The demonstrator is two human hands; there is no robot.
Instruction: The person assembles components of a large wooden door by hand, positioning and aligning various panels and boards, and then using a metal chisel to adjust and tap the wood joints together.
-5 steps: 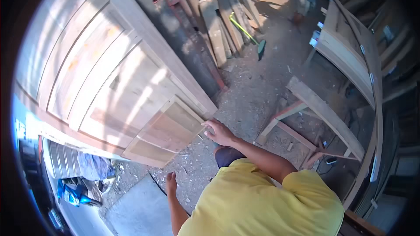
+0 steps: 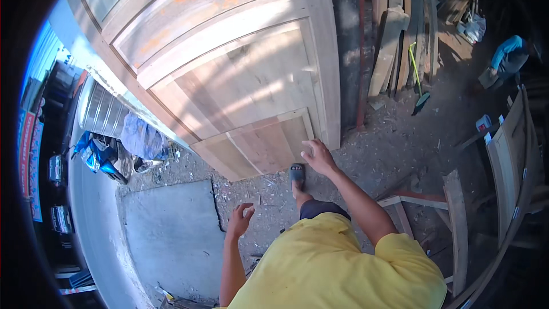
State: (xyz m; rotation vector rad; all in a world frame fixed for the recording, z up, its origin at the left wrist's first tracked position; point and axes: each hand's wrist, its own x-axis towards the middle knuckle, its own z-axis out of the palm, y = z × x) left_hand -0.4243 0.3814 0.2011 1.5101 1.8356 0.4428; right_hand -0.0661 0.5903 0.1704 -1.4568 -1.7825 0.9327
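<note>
Head view: pale, unpainted wood is shown in the large door (image 2: 246, 71), whose recessed panels are framed by straight, bevelled rails and striped by sunlight; orange smears are seen on one of them. In front of its lower part a smaller flat wooden panel (image 2: 266, 147) is set, made up of boards in cream and brown tones. The right hand (image 2: 321, 159) is held half open at this panel's right edge, with fingers slightly bent; no grip is seen, and whether the wood is touched cannot be told. The left hand (image 2: 239, 221) is held loosely curled, thumb apart from the fingers, near a rough grey slab (image 2: 168, 229); nothing is gripped by it. Just beside the panel's lower right corner, the ground is taken up by a sandalled foot (image 2: 297, 174). At the right, the way is blocked by a wooden trestle (image 2: 457, 226). Beyond the door, rough planks (image 2: 392, 43) are stacked near a broom (image 2: 416, 74) with a yellow-green handle. At the left, a blue motorbike (image 2: 98, 155) is placed beside a ridged metallic drum (image 2: 103, 110).
</note>
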